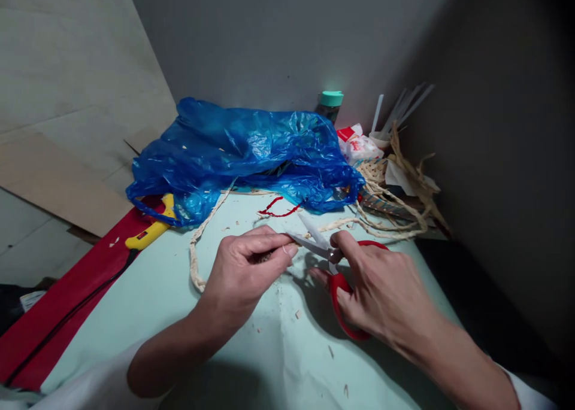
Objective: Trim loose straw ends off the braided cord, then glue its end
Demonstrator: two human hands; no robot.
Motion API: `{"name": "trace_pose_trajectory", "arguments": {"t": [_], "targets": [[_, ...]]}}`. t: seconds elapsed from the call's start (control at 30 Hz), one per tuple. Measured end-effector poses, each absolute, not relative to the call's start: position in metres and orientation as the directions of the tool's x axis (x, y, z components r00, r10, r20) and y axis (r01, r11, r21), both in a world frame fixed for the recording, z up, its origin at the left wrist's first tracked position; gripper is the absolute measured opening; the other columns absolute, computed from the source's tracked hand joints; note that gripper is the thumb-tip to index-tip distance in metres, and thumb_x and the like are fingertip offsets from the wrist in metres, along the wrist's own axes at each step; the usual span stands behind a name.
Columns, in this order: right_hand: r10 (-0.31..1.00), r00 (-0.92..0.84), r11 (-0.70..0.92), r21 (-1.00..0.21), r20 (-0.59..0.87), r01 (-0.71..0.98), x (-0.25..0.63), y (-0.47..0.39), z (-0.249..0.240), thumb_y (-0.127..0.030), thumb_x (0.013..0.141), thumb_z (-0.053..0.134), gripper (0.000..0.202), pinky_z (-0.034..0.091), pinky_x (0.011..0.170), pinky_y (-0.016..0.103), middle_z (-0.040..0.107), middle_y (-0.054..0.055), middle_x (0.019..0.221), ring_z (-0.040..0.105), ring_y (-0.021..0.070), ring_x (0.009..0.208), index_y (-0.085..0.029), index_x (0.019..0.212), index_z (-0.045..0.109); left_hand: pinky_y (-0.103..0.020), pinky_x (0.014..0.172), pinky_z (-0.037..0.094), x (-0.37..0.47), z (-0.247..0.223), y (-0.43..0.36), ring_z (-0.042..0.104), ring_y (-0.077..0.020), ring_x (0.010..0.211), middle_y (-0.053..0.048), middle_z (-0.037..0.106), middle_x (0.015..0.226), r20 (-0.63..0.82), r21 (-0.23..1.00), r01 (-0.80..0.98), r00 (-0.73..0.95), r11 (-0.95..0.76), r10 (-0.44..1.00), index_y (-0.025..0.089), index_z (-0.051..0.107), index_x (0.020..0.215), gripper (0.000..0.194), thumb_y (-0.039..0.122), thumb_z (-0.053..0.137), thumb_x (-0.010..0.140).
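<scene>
Left hand [256, 266] pinches pale cord [336, 223]; right hand [390, 284] holds red-handled scissors [336, 299], blades apart. Best snip slowly, cord taut, skin clear.

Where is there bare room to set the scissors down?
On the green tabletop: between left forearm and red strip, or between left and right forearms, barring small scraps. Crowded: the back, with blue bag and braided cord.

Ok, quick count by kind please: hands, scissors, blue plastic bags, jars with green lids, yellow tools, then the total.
Hands: 2, left hand and right hand
Scissors: 1
Blue plastic bag: 1
Jar with green lid: 1
Yellow tool: 1
Total: 6
</scene>
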State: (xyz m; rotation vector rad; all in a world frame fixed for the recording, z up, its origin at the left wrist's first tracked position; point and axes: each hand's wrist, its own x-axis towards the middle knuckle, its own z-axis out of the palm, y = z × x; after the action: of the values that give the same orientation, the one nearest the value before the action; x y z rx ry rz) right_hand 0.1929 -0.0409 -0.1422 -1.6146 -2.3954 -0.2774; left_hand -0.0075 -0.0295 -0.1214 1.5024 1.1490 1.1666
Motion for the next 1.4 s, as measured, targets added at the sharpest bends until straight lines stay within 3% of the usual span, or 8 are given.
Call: {"name": "trace_pose_trajectory", "arguments": {"t": [0.5, 0.77, 0.87, 0.97, 1.03, 1.1, 1.23, 1.4], "targets": [[0.811, -0.442, 0.449, 0.077, 0.384, 0.890, 0.193, -0.041, -0.145, -0.019, 0.078, 0.043, 0.010, 0.016, 0.046, 0.029, 0.056, 0.000, 0.044, 0.052, 0.0175, 0.036, -0.018, 0.077, 0.053, -0.023, 0.063, 0.046, -0.008, -0.127, -0.031, 0.058, -0.0119, 0.070, -0.003, 0.071, 0.077, 0.209, 0.962, 0.157, 0.107, -0.224, 0.972, 0.024, 0.084, 0.089, 0.020, 0.013, 0.069, 0.081], [0.861, -0.424, 0.451, -0.034, 0.282, 0.892, 0.196, -0.039, -0.147, -0.016, 0.077, 0.040, 0.017, 0.020, 0.046, 0.030, 0.061, 0.004, 0.050, 0.055, 0.0201, 0.039, -0.017, 0.083, 0.057, -0.020, 0.064, 0.047, -0.006, -0.134, -0.028, 0.059, -0.0096, 0.071, 0.001, 0.069, 0.075, 0.193, 0.974, 0.107, 0.086, -0.202, 0.977, 0.029, 0.083, 0.088, 0.021, 0.013, 0.072, 0.080], [0.892, -0.387, 0.434, -0.206, 0.233, 0.877, 0.196, -0.038, -0.148, -0.017, 0.079, 0.041, 0.017, 0.027, 0.047, 0.029, 0.063, 0.004, 0.055, 0.056, 0.0203, 0.044, -0.018, 0.086, 0.056, -0.020, 0.066, 0.048, -0.005, -0.130, -0.028, 0.060, -0.0095, 0.071, 0.001, 0.069, 0.072, 0.189, 0.978, 0.074, 0.095, -0.196, 0.977, 0.029, 0.083, 0.086, 0.020, 0.013, 0.072, 0.080], [0.956, -0.245, 0.292, -0.574, 0.160, 0.765, 0.194, -0.033, -0.146, -0.028, 0.087, 0.047, 0.011, 0.037, 0.048, 0.028, 0.063, 0.001, 0.058, 0.058, 0.0182, 0.048, -0.021, 0.084, 0.055, -0.020, 0.064, 0.047, -0.006, -0.124, -0.030, 0.060, -0.0098, 0.069, 0.001, 0.068, 0.069, 0.138, 0.988, 0.058, 0.099, -0.144, 0.986, 0.026, 0.083, 0.084, 0.017, 0.014, 0.071, 0.080], [0.991, -0.104, 0.127, -0.824, 0.084, 0.552, 0.192, -0.029, -0.143, -0.041, 0.088, 0.057, 0.019, 0.046, 0.051, 0.028, 0.068, 0.002, 0.065, 0.063, 0.0183, 0.053, -0.022, 0.084, 0.056, -0.021, 0.061, 0.045, -0.007, -0.122, -0.031, 0.058, -0.0097, 0.066, 0.001, 0.067, 0.069, 0.075, 0.995, 0.060, 0.102, -0.081, 0.992, 0.023, 0.083, 0.084, 0.014, 0.017, 0.072, 0.080], [0.999, -0.034, 0.019, -0.974, 0.012, 0.225, 0.189, -0.026, -0.140, -0.047, 0.081, 0.069, 0.028, 0.056, 0.061, 0.031, 0.075, 0.005, 0.082, 0.072, 0.0210, 0.068, -0.022, 0.091, 0.059, -0.021, 0.059, 0.042, -0.008, -0.122, -0.031, 0.056, -0.0096, 0.064, 0.000, 0.067, 0.070, 0.001, 0.998, 0.064, 0.127, -0.010, 0.992, 0.022, 0.082, 0.089, 0.013, 0.022, 0.073, 0.080], [1.000, -0.013, -0.007, -0.970, -0.004, -0.243, 0.185, -0.026, -0.135, -0.038, 0.074, 0.079, 0.031, 0.059, 0.083, 0.036, 0.077, 0.005, 0.099, 0.074, 0.0230, 0.091, -0.023, 0.097, 0.065, -0.023, 0.056, 0.037, -0.006, -0.124, -0.032, 0.047, -0.0094, 0.059, 0.000, 0.064, 0.065, -0.114, 0.992, 0.077, 0.191, 0.101, 0.975, 0.018, 0.081, 0.094, 0.022, 0.033, 0.074, 0.079], [0.998, 0.057, 0.013, -0.972, 0.000, -0.234, 0.183, -0.032, -0.134, -0.034, 0.070, 0.084, 0.024, 0.057, 0.065, 0.025, 0.074, 0.001, 0.078, 0.068, 0.0136, 0.066, -0.021, 0.076, 0.065, -0.024, 0.056, 0.033, -0.001, -0.125, -0.032, 0.045, -0.0100, 0.060, -0.001, 0.062, 0.069, -0.143, 0.979, 0.187, 0.327, 0.084, 0.934, 0.015, 0.076, 0.079, 0.017, 0.030, 0.069, 0.082]]}}
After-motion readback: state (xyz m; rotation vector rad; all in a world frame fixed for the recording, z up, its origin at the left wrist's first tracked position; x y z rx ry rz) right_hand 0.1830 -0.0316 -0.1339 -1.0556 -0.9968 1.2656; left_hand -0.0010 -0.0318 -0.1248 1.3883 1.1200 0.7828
